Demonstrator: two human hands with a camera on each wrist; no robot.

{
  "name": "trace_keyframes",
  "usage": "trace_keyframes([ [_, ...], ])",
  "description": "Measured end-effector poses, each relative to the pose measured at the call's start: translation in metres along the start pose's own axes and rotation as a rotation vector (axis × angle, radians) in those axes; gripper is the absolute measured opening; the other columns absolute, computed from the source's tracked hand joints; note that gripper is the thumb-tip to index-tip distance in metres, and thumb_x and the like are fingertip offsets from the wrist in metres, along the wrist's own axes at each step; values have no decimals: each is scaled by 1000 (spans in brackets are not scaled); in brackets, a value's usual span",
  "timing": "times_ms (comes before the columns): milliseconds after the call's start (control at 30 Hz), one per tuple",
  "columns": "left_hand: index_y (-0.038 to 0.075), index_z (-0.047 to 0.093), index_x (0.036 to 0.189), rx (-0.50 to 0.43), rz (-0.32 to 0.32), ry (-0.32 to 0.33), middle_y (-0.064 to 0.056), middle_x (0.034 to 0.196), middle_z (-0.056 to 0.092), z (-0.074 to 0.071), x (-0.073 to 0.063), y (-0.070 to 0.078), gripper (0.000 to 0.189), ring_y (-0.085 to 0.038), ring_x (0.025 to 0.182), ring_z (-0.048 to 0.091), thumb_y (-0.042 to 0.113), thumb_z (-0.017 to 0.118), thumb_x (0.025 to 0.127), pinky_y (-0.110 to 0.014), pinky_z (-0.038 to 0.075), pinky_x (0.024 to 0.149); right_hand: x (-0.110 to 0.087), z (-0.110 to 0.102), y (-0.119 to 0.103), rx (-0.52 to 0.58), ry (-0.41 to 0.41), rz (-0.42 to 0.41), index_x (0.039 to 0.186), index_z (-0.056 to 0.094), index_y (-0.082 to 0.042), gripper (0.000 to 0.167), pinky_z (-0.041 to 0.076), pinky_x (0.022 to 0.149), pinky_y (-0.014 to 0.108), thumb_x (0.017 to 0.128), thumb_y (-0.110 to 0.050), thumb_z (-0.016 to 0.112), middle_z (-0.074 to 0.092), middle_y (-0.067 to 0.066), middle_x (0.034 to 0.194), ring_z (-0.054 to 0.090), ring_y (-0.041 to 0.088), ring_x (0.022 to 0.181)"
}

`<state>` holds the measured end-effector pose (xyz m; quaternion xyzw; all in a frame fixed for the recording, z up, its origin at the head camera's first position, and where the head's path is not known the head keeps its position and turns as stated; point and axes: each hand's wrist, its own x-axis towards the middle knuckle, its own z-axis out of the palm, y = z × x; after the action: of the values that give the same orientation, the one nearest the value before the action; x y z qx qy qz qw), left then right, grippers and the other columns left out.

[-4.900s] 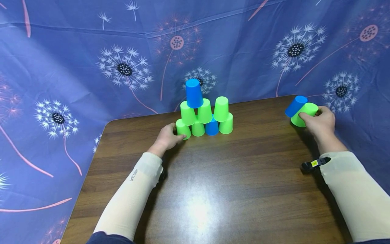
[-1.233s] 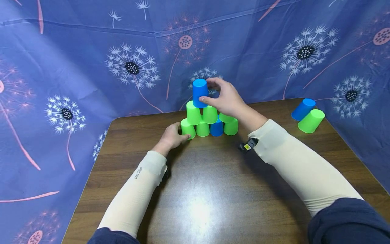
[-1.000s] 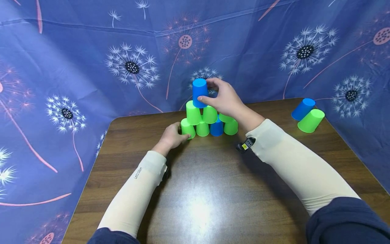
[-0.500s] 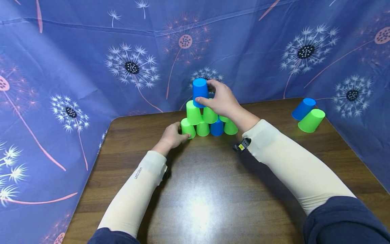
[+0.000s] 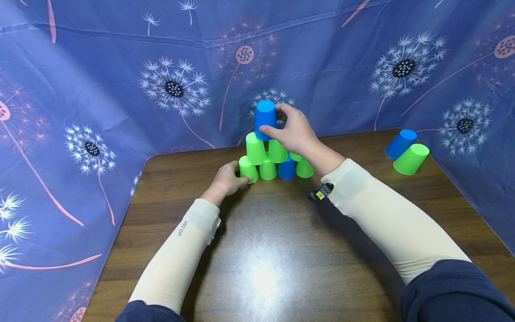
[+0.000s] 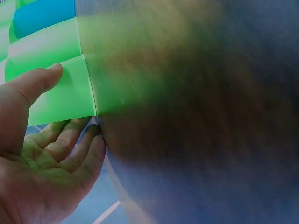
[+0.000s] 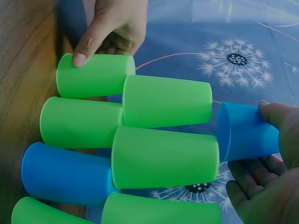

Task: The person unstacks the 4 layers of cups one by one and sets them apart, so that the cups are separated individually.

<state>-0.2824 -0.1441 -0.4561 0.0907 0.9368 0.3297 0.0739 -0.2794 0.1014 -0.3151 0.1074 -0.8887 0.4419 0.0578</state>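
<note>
An upside-down blue cup (image 5: 265,120) is at the top of a cup pyramid, and my right hand (image 5: 295,129) holds it between thumb and fingers. In the right wrist view, a thin gap shows between its rim and the two green cups under it, the upper left green cup (image 7: 167,101) and the upper middle green cup (image 7: 164,158). My left hand (image 5: 227,180) holds the bottom left green cup (image 5: 247,168), thumb in front and fingers behind. The bottom row also has a green cup (image 5: 267,171), a blue cup (image 5: 286,169) and another green cup (image 5: 304,168). My right hand partly hides the upper right green cup (image 5: 295,157).
At the table's right back edge stand a second blue cup (image 5: 401,144) and another green cup (image 5: 411,159), side by side and upside down. A blue cloth (image 5: 322,80) with dandelion prints hangs behind the wooden table (image 5: 281,250).
My right hand has left the green cup at the far right and come to the pyramid's top blue cup. Over the last half second that cup has risen slightly. My left hand keeps its hold.
</note>
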Motion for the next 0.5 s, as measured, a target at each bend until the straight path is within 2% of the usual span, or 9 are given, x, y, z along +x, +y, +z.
trace_keyframes([
  [233,6,63,125,-3,-11,-6,-8,113,68,-1,-2,1,47,-25,106,63,33,83,92,-43,52,96,-10,-14,2,71,47,-11,151,52,-13,72,45,110,44,93,-44,80,62,7,142,56,26,134],
  [500,6,63,124,7,-7,4,-9,113,68,-1,-1,1,47,-26,108,63,32,84,91,-43,51,97,-21,-40,14,113,136,-32,144,58,-10,62,46,108,45,93,-38,81,66,10,129,60,26,125],
])
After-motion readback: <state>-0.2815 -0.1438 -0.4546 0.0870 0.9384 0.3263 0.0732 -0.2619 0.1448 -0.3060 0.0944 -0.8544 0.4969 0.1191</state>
